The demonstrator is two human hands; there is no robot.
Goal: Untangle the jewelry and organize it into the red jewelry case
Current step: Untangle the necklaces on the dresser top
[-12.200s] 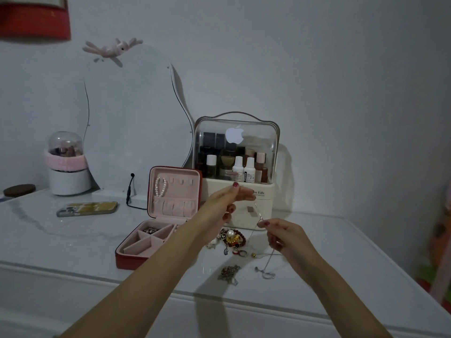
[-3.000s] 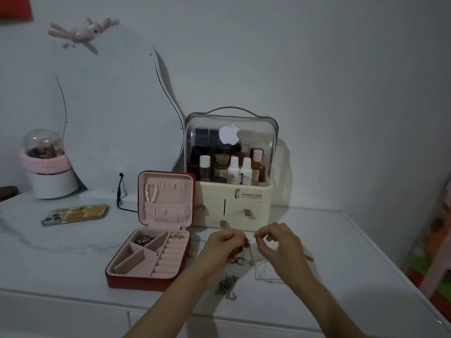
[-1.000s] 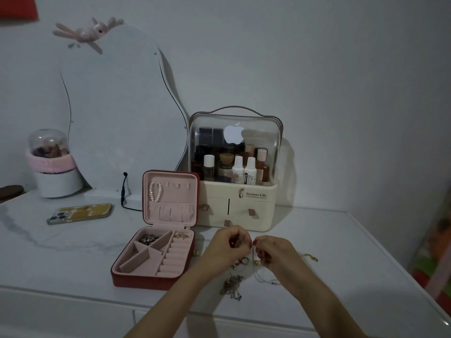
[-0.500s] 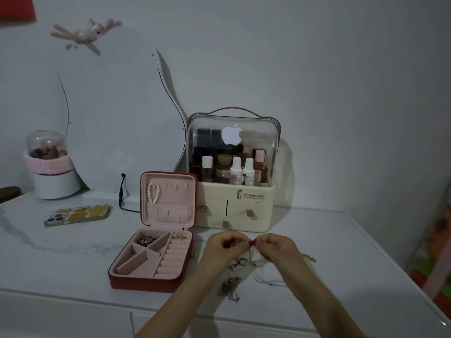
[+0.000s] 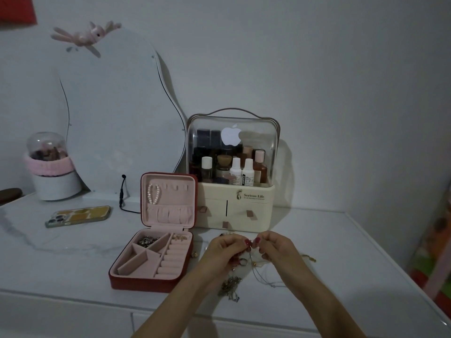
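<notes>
The red jewelry case [image 5: 146, 284] lies open on the white tabletop, its pink lid upright with a pearl bracelet [image 5: 153, 193] hanging inside. A dark jewelry clump [image 5: 146, 241] and small gold pieces [image 5: 180, 237] sit in its back compartments. To the right of the case, my left hand [image 5: 225, 250] and my right hand [image 5: 275, 247] meet fingertip to fingertip, both pinching a thin chain necklace [image 5: 258, 276] that hangs down to the table. Beneath the hands lie a ring [image 5: 242, 261] and a tangled chain pile [image 5: 230, 287].
A cream cosmetics organizer [image 5: 234, 203] with bottles stands right behind my hands. A curvy mirror [image 5: 114, 113] leans on the wall, with a phone [image 5: 78, 215] and a domed white container [image 5: 52, 172] at the left. A small gold piece [image 5: 308, 258] lies right of my hands.
Across the last second my hands stay together over the pile, still working the thin chain. Twelve seconds ago they were raised and farther apart with the chain stretched between them.
</notes>
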